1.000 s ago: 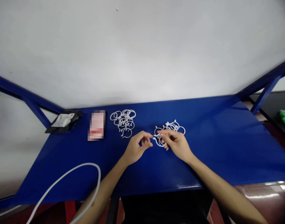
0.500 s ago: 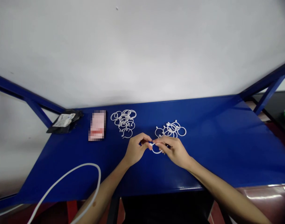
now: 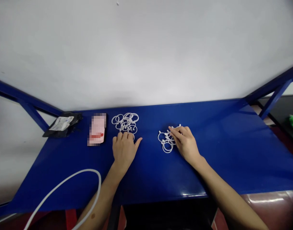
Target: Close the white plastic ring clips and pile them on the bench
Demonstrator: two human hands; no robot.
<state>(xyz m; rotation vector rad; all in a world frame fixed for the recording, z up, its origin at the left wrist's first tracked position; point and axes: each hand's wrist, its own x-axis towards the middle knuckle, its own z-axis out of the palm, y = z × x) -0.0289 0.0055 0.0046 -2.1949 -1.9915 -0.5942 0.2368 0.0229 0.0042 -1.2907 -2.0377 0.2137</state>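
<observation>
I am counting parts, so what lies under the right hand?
The right hand rests on a pile of white plastic rings on the blue table; several stick out left of its fingers. How many lie beneath it is hidden.

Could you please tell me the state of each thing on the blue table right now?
Left hand: open, flat on the table, fingertips at the left ring pile.
Right hand: open, fingers resting on the right ring pile.
Black bag: lying flat, label up.
White hose: curved in a loop at the near left.
</observation>
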